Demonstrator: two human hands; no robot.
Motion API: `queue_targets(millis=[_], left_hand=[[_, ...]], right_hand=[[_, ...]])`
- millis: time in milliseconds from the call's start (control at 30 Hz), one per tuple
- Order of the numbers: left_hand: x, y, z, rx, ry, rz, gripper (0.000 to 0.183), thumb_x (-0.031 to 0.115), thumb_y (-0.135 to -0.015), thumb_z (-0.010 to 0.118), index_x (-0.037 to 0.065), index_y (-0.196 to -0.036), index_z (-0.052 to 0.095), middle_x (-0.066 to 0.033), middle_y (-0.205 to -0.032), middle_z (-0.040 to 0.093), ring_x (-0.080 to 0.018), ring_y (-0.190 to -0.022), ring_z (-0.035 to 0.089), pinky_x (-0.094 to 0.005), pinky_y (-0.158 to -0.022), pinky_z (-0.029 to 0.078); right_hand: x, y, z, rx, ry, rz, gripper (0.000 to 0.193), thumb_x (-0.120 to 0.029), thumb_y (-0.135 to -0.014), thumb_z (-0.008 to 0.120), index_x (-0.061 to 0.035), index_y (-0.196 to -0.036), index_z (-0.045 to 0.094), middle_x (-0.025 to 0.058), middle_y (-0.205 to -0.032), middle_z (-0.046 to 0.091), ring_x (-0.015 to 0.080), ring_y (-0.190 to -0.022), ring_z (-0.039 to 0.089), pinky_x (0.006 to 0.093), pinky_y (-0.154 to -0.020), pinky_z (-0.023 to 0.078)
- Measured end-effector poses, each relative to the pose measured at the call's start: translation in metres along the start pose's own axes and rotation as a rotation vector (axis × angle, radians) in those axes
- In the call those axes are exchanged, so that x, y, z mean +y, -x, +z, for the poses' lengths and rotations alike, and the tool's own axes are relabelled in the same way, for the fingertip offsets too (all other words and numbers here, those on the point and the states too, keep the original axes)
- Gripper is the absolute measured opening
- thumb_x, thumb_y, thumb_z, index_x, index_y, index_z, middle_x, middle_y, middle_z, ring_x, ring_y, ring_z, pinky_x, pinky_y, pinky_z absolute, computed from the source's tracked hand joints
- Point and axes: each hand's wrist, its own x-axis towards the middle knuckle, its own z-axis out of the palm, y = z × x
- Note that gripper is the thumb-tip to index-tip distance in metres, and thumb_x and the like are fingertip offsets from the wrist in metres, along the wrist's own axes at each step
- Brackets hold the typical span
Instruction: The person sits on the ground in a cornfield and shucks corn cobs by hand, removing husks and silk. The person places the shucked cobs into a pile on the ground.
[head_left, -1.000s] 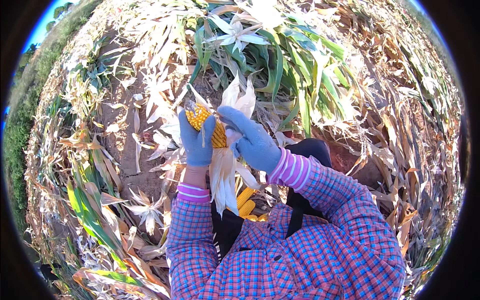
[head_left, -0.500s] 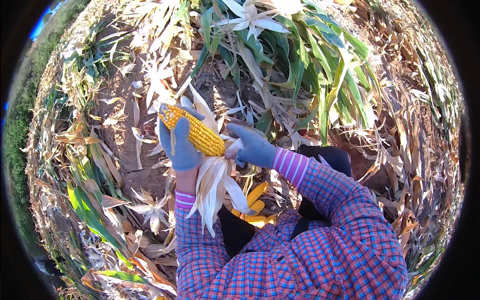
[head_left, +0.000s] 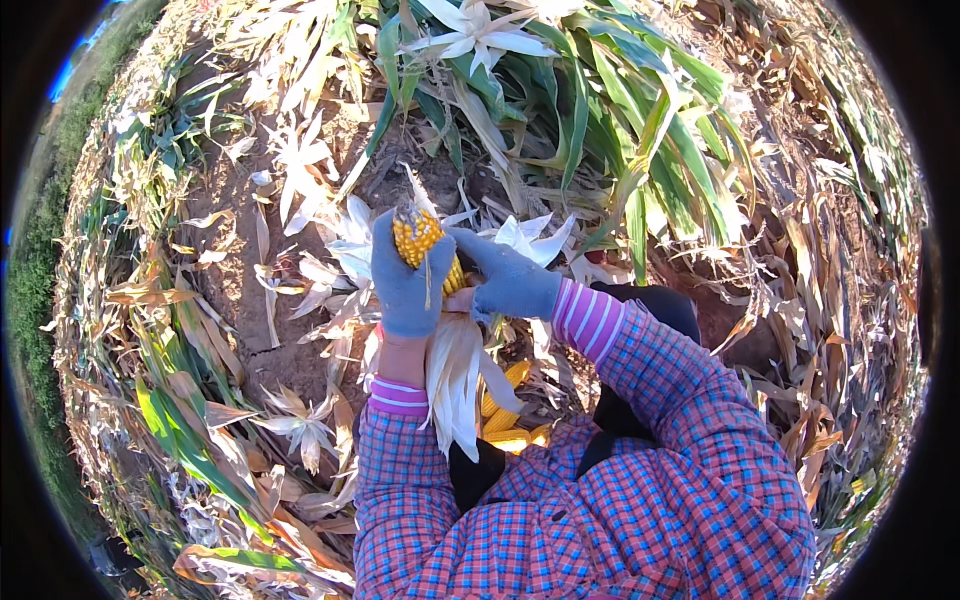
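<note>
A yellow ear of corn (head_left: pixel 418 238) stands tilted up between my two grey-gloved hands, its kernels bare at the upper end. My left hand (head_left: pixel 412 288) is wrapped round its left side, thumb lying across the front. Against the lower right of the ear, my right hand (head_left: pixel 512 282) is closed with its fingers at the base, where ear and husk meet. Pale dry husk (head_left: pixel 456 385) hangs down from there over my left wrist. My gloves hide much of the ear's lower part.
Several husked yellow ears (head_left: pixel 508 438) lie close to my lap. Green-leaved corn stalks (head_left: pixel 600 120) are heaped beyond my hands. An empty star-shaped husk (head_left: pixel 300 425) lies at the left, another (head_left: pixel 482 32) on top of the heap. Dry leaves and brown soil (head_left: pixel 285 365) surround me.
The ear has moved to the right and turned more upright, with my left hand going along. My right hand has come up against the ear. White husk leaves now show spread behind both hands.
</note>
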Motion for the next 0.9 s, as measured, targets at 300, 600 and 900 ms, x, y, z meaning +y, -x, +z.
queue_targets(millis=[300, 600, 900], left_hand=[[0.027, 0.006, -0.003, 0.086, 0.291, -0.040, 0.031, 0.017, -0.085, 0.069, 0.003, -0.106, 0.051, -0.0067, -0.091, 0.060, -0.0138, -0.080, 0.059, -0.0271, -0.072, 0.049], [0.015, -0.005, -0.015, 0.063, 0.174, -0.052, 0.027, 0.014, -0.085, 0.069, 0.003, -0.104, 0.053, -0.0040, -0.091, 0.059, -0.0109, -0.079, 0.056, -0.0255, -0.072, 0.048], [0.027, 0.000, -0.024, 0.052, 0.317, -0.114, 0.030, 0.015, -0.086, 0.068, 0.004, -0.108, 0.051, -0.0055, -0.094, 0.060, -0.0120, -0.081, 0.058, -0.0261, -0.073, 0.049]], right_hand=[[0.038, 0.002, 0.028, -0.147, -0.015, 0.073, 0.076, -0.027, -0.070, 0.084, -0.0055, -0.132, 0.046, 0.0133, -0.112, 0.065, 0.0225, -0.102, 0.063, 0.0341, -0.090, 0.049], [0.048, -0.016, 0.038, -0.340, -0.194, 0.151, 0.079, -0.024, -0.074, 0.082, -0.0062, -0.138, 0.040, 0.0110, -0.125, 0.059, 0.0188, -0.115, 0.056, 0.0329, -0.101, 0.043], [0.042, -0.009, 0.039, -0.322, -0.018, 0.082, 0.091, -0.038, -0.072, 0.081, -0.0084, -0.144, 0.034, 0.0156, -0.136, 0.051, 0.0280, -0.128, 0.046, 0.0387, -0.110, 0.033]])
